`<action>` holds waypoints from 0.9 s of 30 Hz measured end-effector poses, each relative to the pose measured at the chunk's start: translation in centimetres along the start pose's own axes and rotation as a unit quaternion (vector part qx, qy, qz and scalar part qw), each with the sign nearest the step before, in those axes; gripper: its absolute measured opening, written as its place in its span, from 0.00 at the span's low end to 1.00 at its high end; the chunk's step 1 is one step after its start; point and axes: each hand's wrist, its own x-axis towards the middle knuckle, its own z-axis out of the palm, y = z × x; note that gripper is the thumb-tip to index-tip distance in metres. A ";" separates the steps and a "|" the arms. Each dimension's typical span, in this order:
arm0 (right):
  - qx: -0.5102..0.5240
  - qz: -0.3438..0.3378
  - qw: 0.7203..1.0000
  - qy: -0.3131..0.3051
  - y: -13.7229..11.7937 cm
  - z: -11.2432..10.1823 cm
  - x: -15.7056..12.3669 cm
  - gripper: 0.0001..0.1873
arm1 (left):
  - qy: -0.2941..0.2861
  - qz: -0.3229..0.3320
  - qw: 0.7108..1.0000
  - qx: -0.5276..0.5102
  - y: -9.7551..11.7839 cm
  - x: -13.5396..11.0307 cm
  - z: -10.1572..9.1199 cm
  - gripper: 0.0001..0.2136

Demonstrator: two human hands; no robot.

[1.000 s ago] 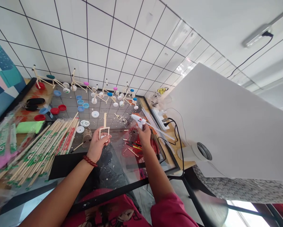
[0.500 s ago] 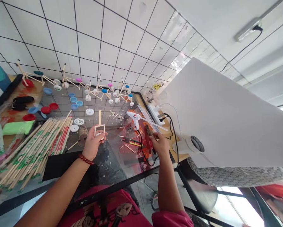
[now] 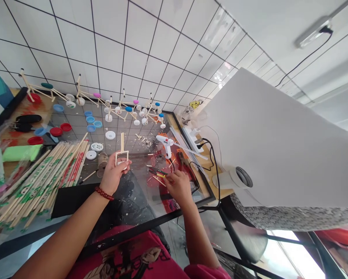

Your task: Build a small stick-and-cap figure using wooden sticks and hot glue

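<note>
My left hand (image 3: pixel 113 174) is closed around the base of a small wooden stick frame (image 3: pixel 122 150) with a white cap between its legs, holding it upright over the glass table (image 3: pixel 139 193). My right hand (image 3: pixel 178 185) reaches down to the table, its fingers curled at a yellow-handled tool (image 3: pixel 158 173) lying there among loose stick pieces. Whether the fingers grip the tool is not clear. The white glue gun (image 3: pixel 165 143) stands on the table just beyond my right hand, its black cord trailing right.
A pile of wrapped chopsticks (image 3: pixel 43 178) lies at the left. Stick-and-cap models (image 3: pixel 124 110) line the tiled wall, with red, blue and white bottle caps (image 3: pixel 60 128) before them. A power strip (image 3: pixel 195 141) and a large white board (image 3: pixel 278 151) fill the right.
My right hand set the glue gun down on the table, moved right, then came back left to the yellow-handled tool. My left hand kept holding the stick frame.
</note>
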 end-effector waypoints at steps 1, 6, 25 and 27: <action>0.030 -0.011 0.999 -0.017 -0.7 0.2 0.0 0.07 | 0.001 0.001 1.000 -0.001 0.0 0.0 0.0 0.24; 0.206 -0.019 0.978 -0.017 -3.5 -0.3 1.2 0.06 | -0.005 0.000 1.000 -0.012 0.3 -0.1 0.1 0.23; 0.468 -0.032 0.883 0.011 -11.4 3.9 8.6 0.11 | -0.041 -0.014 0.998 0.040 -0.3 -0.2 -0.1 0.10; 0.467 -0.045 0.883 0.009 -11.3 3.7 8.6 0.11 | -0.047 -0.001 0.997 0.067 -0.6 -0.3 -0.2 0.08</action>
